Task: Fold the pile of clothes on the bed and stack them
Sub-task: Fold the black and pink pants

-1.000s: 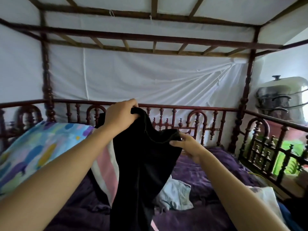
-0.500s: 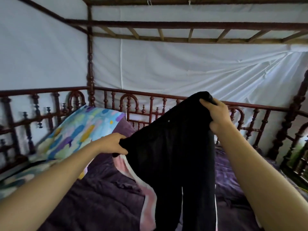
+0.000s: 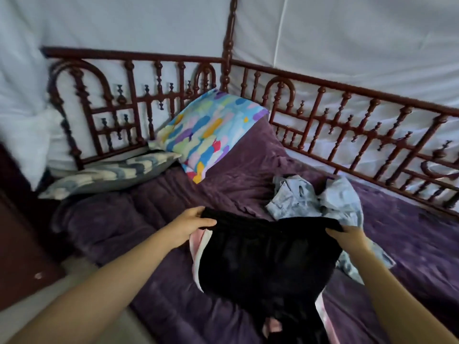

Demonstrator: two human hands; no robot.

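My left hand (image 3: 191, 225) and right hand (image 3: 347, 235) each pinched a top corner of the black garment (image 3: 268, 259) mid-frame. I judged nothing folded yet, with the pale clothes (image 3: 323, 199) crumpled beyond.

Black garment (image 3: 268, 259): matt, soft cloth. Bedcover (image 3: 119, 224): purple, plush, velvety. Railing (image 3: 347, 115): turned dark-red wood, faintly glossy. Pillow (image 3: 211, 130): smooth printed cloth. Shirt (image 3: 310, 199): pale, crumpled cloth.

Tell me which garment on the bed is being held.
The black garment: the left hand and right hand grip its top corners. The pale denim piece lies crumpled beyond it, held by neither hand.
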